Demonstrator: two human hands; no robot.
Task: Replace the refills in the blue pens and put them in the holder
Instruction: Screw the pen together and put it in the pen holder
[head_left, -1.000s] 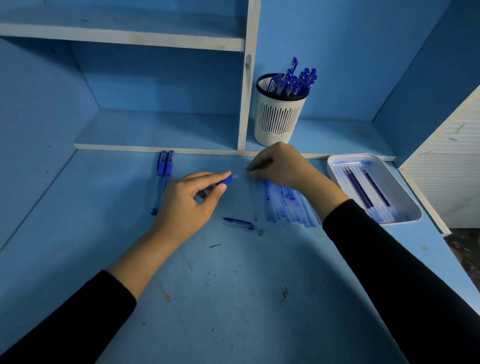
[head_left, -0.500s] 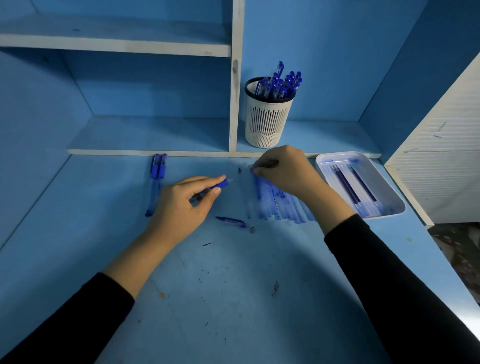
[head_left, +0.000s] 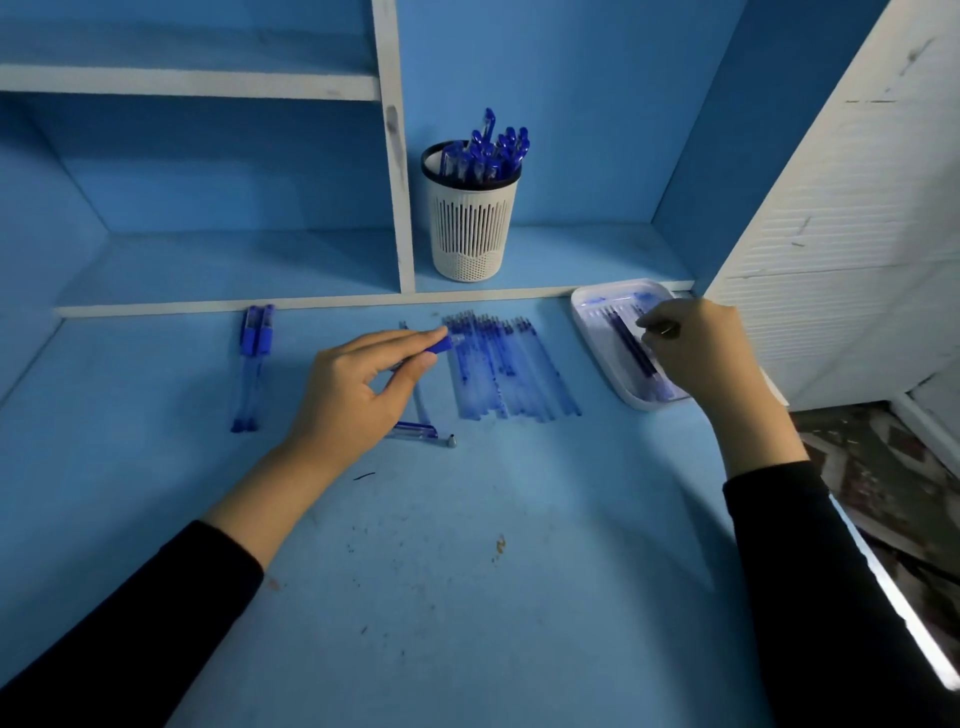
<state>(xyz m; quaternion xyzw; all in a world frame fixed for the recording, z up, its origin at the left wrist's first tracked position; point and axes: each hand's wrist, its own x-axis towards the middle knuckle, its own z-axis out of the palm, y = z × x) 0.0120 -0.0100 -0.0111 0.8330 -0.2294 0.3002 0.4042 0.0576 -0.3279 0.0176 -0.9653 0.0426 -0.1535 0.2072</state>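
Note:
My left hand (head_left: 358, 389) grips a blue pen barrel (head_left: 439, 344), its open end pointing right toward a row of several used, clear refills (head_left: 509, 374) on the desk. My right hand (head_left: 698, 348) hovers over the white tray (head_left: 584, 306), fingertips curled and pinching a dark new refill (head_left: 631, 345) that still lies in the tray. The white slotted holder (head_left: 470, 228) stands on the back ledge with several blue pens (head_left: 488, 150) in it. Two more blue pens (head_left: 252, 364) lie side by side at the left.
A loose pen part (head_left: 415, 431) and a small tip piece (head_left: 452, 441) lie just below my left hand. A white shelf divider (head_left: 397, 156) rises left of the holder. A white slatted panel (head_left: 841, 234) borders the desk on the right.
My right hand left the row of used refills and moved right onto the tray. My left hand stayed put with the pen barrel.

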